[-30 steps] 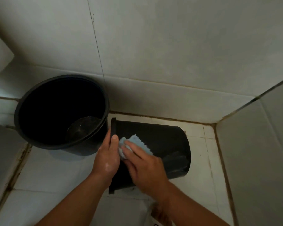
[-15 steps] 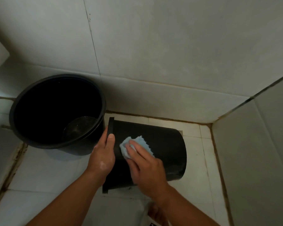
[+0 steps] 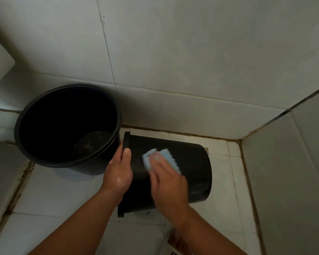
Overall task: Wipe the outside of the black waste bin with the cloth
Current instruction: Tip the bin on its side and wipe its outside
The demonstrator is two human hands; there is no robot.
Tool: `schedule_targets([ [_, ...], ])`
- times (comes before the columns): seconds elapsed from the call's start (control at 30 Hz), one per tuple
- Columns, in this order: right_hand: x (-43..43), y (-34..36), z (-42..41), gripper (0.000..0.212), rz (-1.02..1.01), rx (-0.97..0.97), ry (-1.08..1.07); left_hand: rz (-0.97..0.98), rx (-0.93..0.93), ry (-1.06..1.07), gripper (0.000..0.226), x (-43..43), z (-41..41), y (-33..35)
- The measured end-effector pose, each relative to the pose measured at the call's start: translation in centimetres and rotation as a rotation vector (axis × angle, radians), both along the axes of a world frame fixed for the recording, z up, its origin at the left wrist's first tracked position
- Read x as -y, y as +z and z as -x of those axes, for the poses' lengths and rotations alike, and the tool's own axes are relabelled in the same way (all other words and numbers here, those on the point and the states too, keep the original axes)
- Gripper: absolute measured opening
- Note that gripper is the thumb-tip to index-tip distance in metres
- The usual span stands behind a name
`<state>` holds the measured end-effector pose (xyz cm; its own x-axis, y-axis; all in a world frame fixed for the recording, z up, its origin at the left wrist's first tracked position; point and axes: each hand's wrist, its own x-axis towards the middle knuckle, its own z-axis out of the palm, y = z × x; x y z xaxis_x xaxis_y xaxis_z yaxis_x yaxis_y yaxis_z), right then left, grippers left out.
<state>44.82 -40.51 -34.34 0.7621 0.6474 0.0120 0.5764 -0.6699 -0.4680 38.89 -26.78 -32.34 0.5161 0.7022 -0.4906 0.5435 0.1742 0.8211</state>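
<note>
The black waste bin point(image 3: 191, 162) lies on its side on the white floor tiles, rim to the left, base to the right. My left hand point(image 3: 119, 173) grips the bin's rim, thumb on the outer wall. My right hand point(image 3: 168, 184) presses a light blue cloth point(image 3: 166, 159) flat against the bin's upper side; the hand is motion-blurred. Part of the cloth is hidden under my fingers.
A larger black bucket point(image 3: 26, 144) stands upright just left of the bin, almost touching its rim. Tiled walls close in at the back and right, forming a corner point(image 3: 241, 142). A low ledge point(image 3: 0, 181) runs along the left. Something white point(image 3: 170, 242) shows at the bottom edge.
My right hand has slid the cloth to the right along the bin's side, away from the rim. My left hand has kept its hold on the rim.
</note>
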Motion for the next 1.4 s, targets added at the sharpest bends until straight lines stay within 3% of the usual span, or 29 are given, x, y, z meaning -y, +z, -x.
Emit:
schedule_targets([
  [0.1,1.3,-0.1,-1.4,0.050,0.003,-0.037,0.177,0.003,0.032,-0.004,0.047,-0.3,-0.1,-0.1],
  [0.3,7.1,-1.2,-7.5,0.041,-0.044,0.061,-0.370,-0.008,0.065,-0.032,0.046,-0.5,-0.7,0.5],
  [0.43,6.2,-0.6,-8.9,0.041,-0.039,0.021,-0.426,-0.170,0.106,-0.047,0.048,1.9,1.5,1.1],
  [0.67,3.5,-0.2,-11.2,0.038,0.128,-0.004,-0.493,-0.155,0.110,-0.052,0.050,2.6,2.3,0.1],
  [0.77,1.2,0.4,-10.0,0.034,0.088,-0.025,-0.293,-0.121,0.114,-0.048,0.048,2.2,2.0,0.1],
  [1.0,-1.4,0.9,-2.4,0.043,-0.108,0.028,0.535,-0.006,0.162,-0.072,0.043,-0.4,1.9,0.2],
  [1.1,0.6,0.9,-2.5,0.043,-0.011,0.148,0.857,0.004,0.160,-0.086,0.038,-0.2,2.0,0.7],
  [1.17,0.7,1.0,-4.2,0.045,0.010,0.132,0.751,-0.005,0.132,-0.083,0.041,0.2,1.7,0.5],
  [1.27,-1.1,1.7,-6.5,0.042,0.022,-0.007,0.102,-0.046,0.074,-0.063,0.045,0.5,1.3,0.2],
  [1.3,-1.7,1.8,-6.1,0.040,0.038,-0.003,-0.009,-0.053,0.070,-0.054,0.046,0.5,1.3,0.2],
  [1.33,-2.1,2.1,-4.9,0.038,0.040,0.043,-0.016,-0.058,0.072,-0.050,0.046,0.6,1.3,0.2],
  [1.4,-2.0,2.6,-1.5,0.037,-0.090,0.059,0.204,-0.068,0.071,-0.065,0.047,0.5,1.4,0.4],
])
